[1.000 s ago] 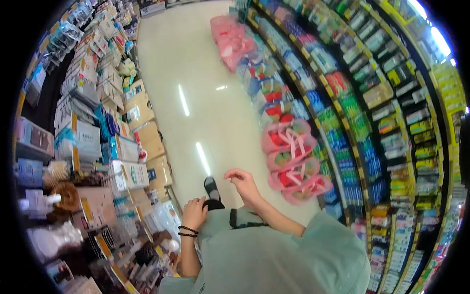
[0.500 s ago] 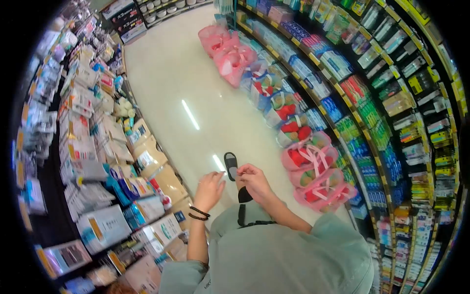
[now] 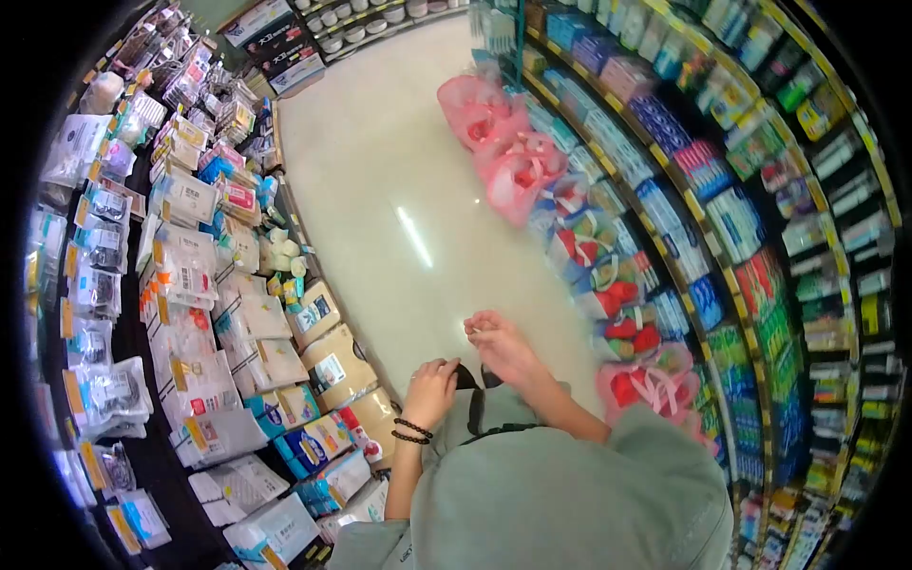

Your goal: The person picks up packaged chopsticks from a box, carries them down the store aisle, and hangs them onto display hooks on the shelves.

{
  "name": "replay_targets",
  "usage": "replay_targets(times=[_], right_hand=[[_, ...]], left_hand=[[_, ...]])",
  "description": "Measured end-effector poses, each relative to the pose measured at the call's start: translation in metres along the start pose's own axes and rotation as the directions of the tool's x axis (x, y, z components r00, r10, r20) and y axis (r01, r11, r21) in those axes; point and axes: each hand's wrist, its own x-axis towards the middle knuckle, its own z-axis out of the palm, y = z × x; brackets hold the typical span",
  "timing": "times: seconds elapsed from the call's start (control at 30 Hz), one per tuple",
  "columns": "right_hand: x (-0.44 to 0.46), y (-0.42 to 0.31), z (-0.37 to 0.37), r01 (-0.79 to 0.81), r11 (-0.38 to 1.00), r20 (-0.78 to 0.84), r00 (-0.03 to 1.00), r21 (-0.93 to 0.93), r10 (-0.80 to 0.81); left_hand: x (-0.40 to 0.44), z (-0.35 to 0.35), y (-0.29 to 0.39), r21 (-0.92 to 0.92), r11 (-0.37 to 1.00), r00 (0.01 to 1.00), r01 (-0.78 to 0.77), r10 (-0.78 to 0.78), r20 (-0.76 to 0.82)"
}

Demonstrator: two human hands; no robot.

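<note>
My left hand (image 3: 432,391), with dark bead bracelets (image 3: 411,430) on its wrist, hovers in front of my body at the lower middle. Its fingers are loosely bent and slightly apart, and nothing shows in them. Close to its fingertips hangs a black strap (image 3: 477,410) against my green clothing (image 3: 570,484); I cannot tell whether they touch. Further forward and to the right, my right hand (image 3: 501,347) has its thumb and fingers drawn together in a pinch. Whatever is between those fingertips, if anything, is too small to make out.
A pale floor aisle (image 3: 380,190) runs ahead. On the left, a sloping display (image 3: 204,313) holds packaged goods. Toothpaste-like boxes fill the shelves (image 3: 703,228) on the right, with pink mesh bags (image 3: 518,171) along their foot. Stacked bowls (image 3: 351,33) stand at the far end.
The view has swung, so the aisle and shelves sit further right and lower. My hands are closer together, with the right hand further forward. The sandaled foot is out of sight.
</note>
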Motion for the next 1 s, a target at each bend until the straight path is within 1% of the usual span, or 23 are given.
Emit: replay_targets(times=[0.07, 0.1, 0.17, 0.2, 0.27, 0.37, 0.43, 0.47, 0.5, 0.57, 0.6, 0.7, 0.77, 0.8, 0.9, 0.93, 1.0], right_hand=[[0.037, -0.013, 0.007, -0.028, 1.0, 0.023, 0.999, -0.009, 0.029], [0.057, -0.02, 0.011, -0.042, 0.999, 0.032, 0.999, -0.014, 0.043], [0.097, -0.034, 0.024, -0.046, 0.999, -0.006, 0.999, 0.023, 0.047], [0.118, -0.044, 0.033, -0.04, 0.999, -0.018, 0.999, 0.022, 0.04], [0.167, -0.058, 0.039, -0.037, 0.999, -0.047, 0.998, 0.03, 0.039], [0.245, -0.092, 0.061, -0.038, 0.995, -0.101, 0.994, 0.087, 0.047], [0.299, -0.115, 0.082, -0.042, 0.997, -0.049, 0.998, 0.06, 0.045], [0.333, -0.135, 0.096, -0.045, 0.998, -0.013, 0.999, 0.031, 0.046], [0.358, -0.155, 0.119, -0.014, 0.999, 0.022, 1.0, -0.03, 0.014], [0.401, -0.171, 0.158, 0.031, 0.992, 0.078, 0.997, -0.12, -0.022], [0.432, -0.172, 0.16, 0.011, 0.997, 0.095, 0.996, -0.082, -0.003], [0.484, -0.185, 0.207, -0.037, 0.999, 0.108, 0.993, -0.02, 0.039], [0.52, -0.187, 0.229, -0.083, 0.997, 0.125, 0.989, -0.007, 0.083], [0.536, -0.19, 0.238, -0.113, 0.994, 0.131, 0.985, -0.008, 0.113], [0.597, -0.198, 0.252, -0.162, 0.987, 0.176, 0.972, 0.008, 0.158], [0.621, -0.202, 0.256, -0.169, 0.986, 0.202, 0.966, 0.015, 0.162], [0.669, -0.213, 0.274, -0.19, 0.981, 0.188, 0.966, 0.042, 0.179]], left_hand=[[0.037, -0.016, -0.021, -0.028, 0.998, 0.997, 0.05, -0.052, -0.053], [0.055, -0.021, -0.035, -0.039, 0.998, 0.998, 0.055, -0.057, -0.038], [0.092, -0.025, -0.067, -0.059, 0.996, 0.998, 0.065, -0.066, -0.013], [0.112, -0.025, -0.084, -0.075, 0.996, 0.999, 0.038, -0.038, 0.006], [0.152, -0.029, -0.118, -0.094, 0.995, 0.999, 0.04, -0.036, 0.038], [0.22, -0.064, -0.153, -0.073, 0.995, 0.992, 0.073, -0.065, 0.111], [0.274, -0.094, -0.178, -0.06, 0.995, 0.988, 0.08, -0.071, 0.137], [0.303, -0.105, -0.196, -0.045, 0.999, 0.991, 0.03, -0.023, 0.132], [0.334, -0.122, -0.206, -0.057, 0.998, 0.998, 0.007, -0.003, 0.066], [0.388, -0.154, -0.23, -0.071, 0.997, 0.999, -0.018, 0.016, -0.032], [0.417, -0.18, -0.235, -0.044, 0.999, 0.998, 0.028, -0.026, 0.053], [0.48, -0.247, -0.246, 0.053, 0.999, 0.998, 0.01, -0.007, -0.066], [0.516, -0.284, -0.252, -0.083, 0.996, 0.99, -0.017, 0.005, -0.14], [0.532, -0.295, -0.258, -0.156, 0.987, 0.985, -0.037, 0.01, -0.174], [0.576, -0.292, -0.299, -0.178, 0.984, 0.994, 0.003, -0.023, -0.11], [0.586, -0.292, -0.308, -0.19, 0.981, 0.995, 0.039, -0.054, -0.079], [0.609, -0.281, -0.342, -0.153, 0.988, 0.999, 0.025, -0.031, -0.036]])
